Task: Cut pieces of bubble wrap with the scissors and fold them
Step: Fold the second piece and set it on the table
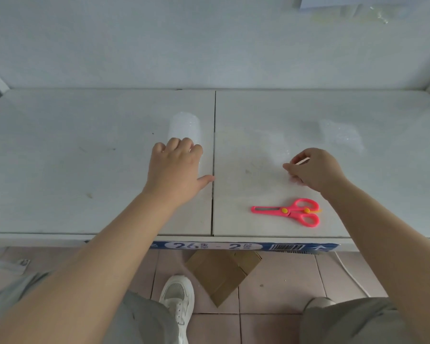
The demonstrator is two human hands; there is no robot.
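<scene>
Cardboard piece [220, 276] on tiled floor, white shoe [178, 301] beside it. Pink scissors [289, 211] shut, flat near table [85, 145] front edge, untouched. Right hand [317, 170] just beyond scissors, fingertips pinched on edge of clear bubble wrap sheet [338, 137]. Left hand [175, 167] palm down, fingers slightly spread, resting on near end of bubble wrap roll [184, 127] beside table seam.

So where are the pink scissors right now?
In the head view, the pink scissors lie shut on the table, near its front edge on the right, just below the right hand.
</scene>
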